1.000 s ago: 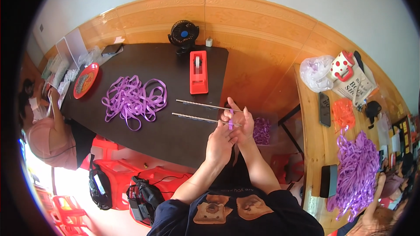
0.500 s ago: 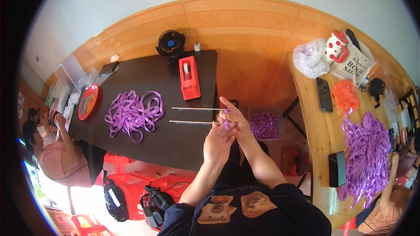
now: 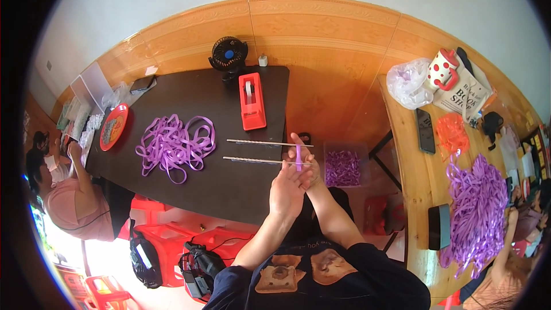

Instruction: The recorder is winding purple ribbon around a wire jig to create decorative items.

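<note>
Two thin, twisted metal rods [image 3: 251, 161] run side by side over the dark table and stick out past its right edge. A narrow purple ribbon [image 3: 298, 157] spans from one rod to the other near their free ends. My left hand [image 3: 286, 194] is palm up below the nearer rod, its fingertips closed at the ribbon's lower part. Behind the rods, my right hand [image 3: 311, 173] has its fingers bent around the ribbon, with one finger reaching up beside the farther rod. My left hand partly hides the right hand's fingers.
Loose purple ribbon [image 3: 175, 148] lies left of a red tape dispenser [image 3: 252, 102]. A black fan [image 3: 228, 54] stands behind. Below, a clear bin [image 3: 343, 163] holds purple pieces. The wooden table [image 3: 416, 195] carries more ribbon [image 3: 476, 212] and phones. People sit at both sides.
The purple ribbon now stretches visibly across both rods, where a shorter piece showed between my fingers before. My right hand has shifted slightly behind the rods. The whole view has tilted a little.
</note>
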Tool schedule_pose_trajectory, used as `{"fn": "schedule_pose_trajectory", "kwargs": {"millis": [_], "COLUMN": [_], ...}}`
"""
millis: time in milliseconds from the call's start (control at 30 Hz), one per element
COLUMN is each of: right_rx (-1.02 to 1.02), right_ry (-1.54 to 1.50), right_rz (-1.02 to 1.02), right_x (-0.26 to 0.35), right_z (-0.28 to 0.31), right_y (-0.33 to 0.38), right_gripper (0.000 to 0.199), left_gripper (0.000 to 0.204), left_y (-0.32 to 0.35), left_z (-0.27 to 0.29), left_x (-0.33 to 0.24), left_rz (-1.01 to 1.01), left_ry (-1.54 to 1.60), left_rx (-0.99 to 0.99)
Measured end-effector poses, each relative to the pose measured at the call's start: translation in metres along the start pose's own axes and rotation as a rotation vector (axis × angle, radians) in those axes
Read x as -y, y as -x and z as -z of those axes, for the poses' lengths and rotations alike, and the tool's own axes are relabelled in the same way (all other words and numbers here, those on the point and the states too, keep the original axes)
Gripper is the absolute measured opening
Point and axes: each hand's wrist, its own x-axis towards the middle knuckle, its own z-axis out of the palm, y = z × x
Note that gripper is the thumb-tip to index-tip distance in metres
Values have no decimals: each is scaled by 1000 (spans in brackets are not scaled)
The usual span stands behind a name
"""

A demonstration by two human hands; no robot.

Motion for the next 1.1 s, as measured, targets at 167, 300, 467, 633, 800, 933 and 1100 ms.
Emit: {"fn": "schedule_pose_trajectory", "kwargs": {"millis": [167,300,467,633,800,933,1100], "right_rx": [254,3,-51,-303,-418,-363,-709], "right_ry": [-244,-13,164,345,409,393,1670], "right_rz": [56,40,-25,-140,-113,4,123], "right_x": [-19,-4,31,42,56,103,190], "right_z": [29,40,-26,-42,-44,-45,29], "right_y": [-15,10,6,-4,7,35,64], "right_gripper": [56,57,68,57,43,44,34], "left_gripper": [54,46,40,28,29,27,12], "left_y": [0,-3,1,10,42,77,55], "left_z": [-4,0,-3,-12,-24,-13,13], "left_x": [3,4,4,7,13,-37,-131], "left_rz": [-4,6,-36,-42,40,85,-1080], "left_ry": [3,13,-15,-13,-138,-488,-1452], "left_rx": [31,27,-18,-80,76,463,-5]}}
